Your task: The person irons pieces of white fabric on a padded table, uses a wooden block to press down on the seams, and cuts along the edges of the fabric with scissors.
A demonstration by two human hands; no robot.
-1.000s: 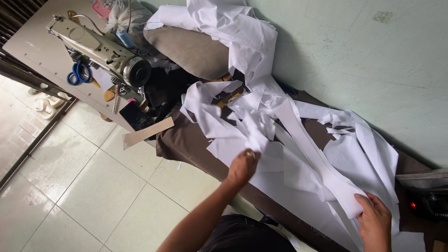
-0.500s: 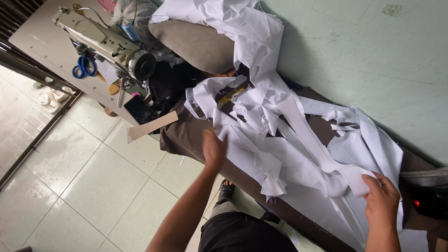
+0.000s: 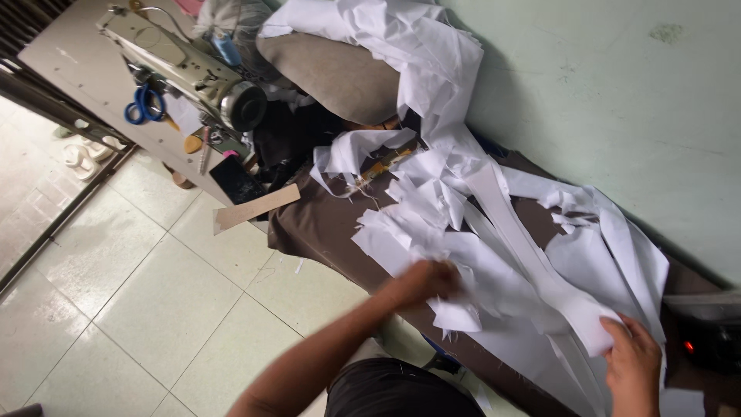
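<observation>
A wide spread of white cloth [image 3: 494, 232] was seen heaped over a brown-covered bench [image 3: 324, 224] against a pale green wall [image 3: 617, 85], in long strips and ragged-edged scraps, crumpled toward the top and lying flatter near the hands. A sewing machine [image 3: 185, 69] was set on a grey table [image 3: 69, 62] to the left, above a tiled floor [image 3: 131, 301]. The left hand [image 3: 428, 279] was blurred over the near edge of the cloth, fingers curled onto a scrap; how tightly it was closed could not be told. The right hand [image 3: 634, 363] was pressed on the end of a long strip [image 3: 540, 262], fingers bent together around its edge. A wooden slat [image 3: 255, 208] was propped at the bench's corner. Blue-handled scissors [image 3: 145, 104] were laid on the table beside the machine.
</observation>
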